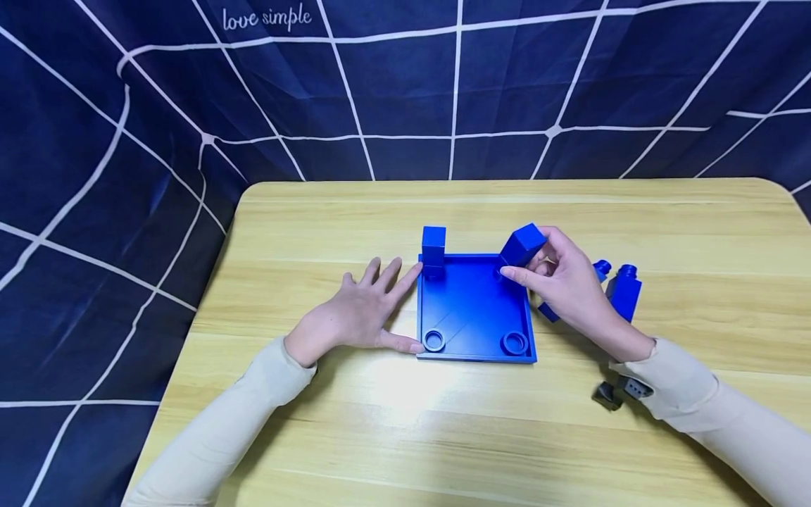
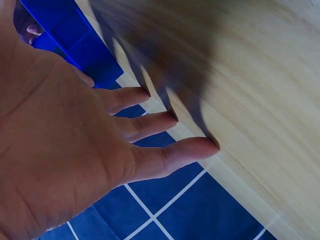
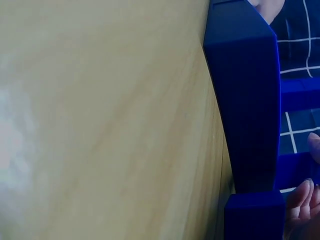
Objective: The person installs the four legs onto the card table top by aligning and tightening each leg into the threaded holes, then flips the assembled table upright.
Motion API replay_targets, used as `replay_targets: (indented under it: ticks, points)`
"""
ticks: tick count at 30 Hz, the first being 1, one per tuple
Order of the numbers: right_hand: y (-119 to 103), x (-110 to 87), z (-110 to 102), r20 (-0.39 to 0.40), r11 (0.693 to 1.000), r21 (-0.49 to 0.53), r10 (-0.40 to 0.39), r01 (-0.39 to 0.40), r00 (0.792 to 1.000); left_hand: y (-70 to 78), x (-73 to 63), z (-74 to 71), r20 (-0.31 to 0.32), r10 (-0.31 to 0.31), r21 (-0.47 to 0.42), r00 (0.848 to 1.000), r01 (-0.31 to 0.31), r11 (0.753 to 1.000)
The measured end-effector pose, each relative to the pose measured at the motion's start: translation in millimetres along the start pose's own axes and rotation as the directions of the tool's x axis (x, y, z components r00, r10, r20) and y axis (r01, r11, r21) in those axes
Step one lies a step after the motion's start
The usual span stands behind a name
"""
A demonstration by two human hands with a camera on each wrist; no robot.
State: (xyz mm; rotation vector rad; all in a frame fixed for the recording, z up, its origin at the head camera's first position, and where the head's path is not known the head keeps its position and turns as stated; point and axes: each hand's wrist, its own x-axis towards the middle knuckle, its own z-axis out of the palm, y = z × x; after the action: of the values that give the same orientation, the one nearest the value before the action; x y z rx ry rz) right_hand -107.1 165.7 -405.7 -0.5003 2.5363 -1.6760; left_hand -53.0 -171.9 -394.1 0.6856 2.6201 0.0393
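Observation:
A square blue tray-like panel (image 1: 475, 310) with a raised rim lies on the table, round sockets (image 1: 514, 343) in its two near corners. At its far left corner stands a blue square post (image 1: 434, 246). My right hand (image 1: 573, 296) grips a second blue post (image 1: 523, 243) between thumb and fingers; it leans to the right over the far right corner, its lower end partly hidden. With fingers spread, my left hand (image 1: 357, 310) touches the panel's left edge at thumb and index fingertip. Its other fingertips rest on the tabletop in the left wrist view.
To the right lie two loose blue posts, one (image 1: 626, 294) showing a round threaded end, the other (image 1: 548, 312) mostly behind my right hand. A small dark device (image 1: 607, 396) is near my right sleeve. Dark blue cloth (image 1: 405, 84) with white lines hangs behind the wooden table (image 1: 355, 436).

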Motion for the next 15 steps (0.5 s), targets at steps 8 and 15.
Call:
replay_targets:
  ticks: [8,15]
  points:
    - [0.0,0.8,-2.1,-0.023,0.999,-0.017,0.033,-0.033,0.999,0.0,-0.7,-1.5,0.000,0.004,-0.002,1.000,-0.004,1.000]
    - [-0.1,-0.2,-4.2,-0.022,0.998,-0.052,0.042,-0.043,0.999,1.0,-1.3,-1.8,-0.001,0.005,-0.008,1.000,-0.005,1.000]
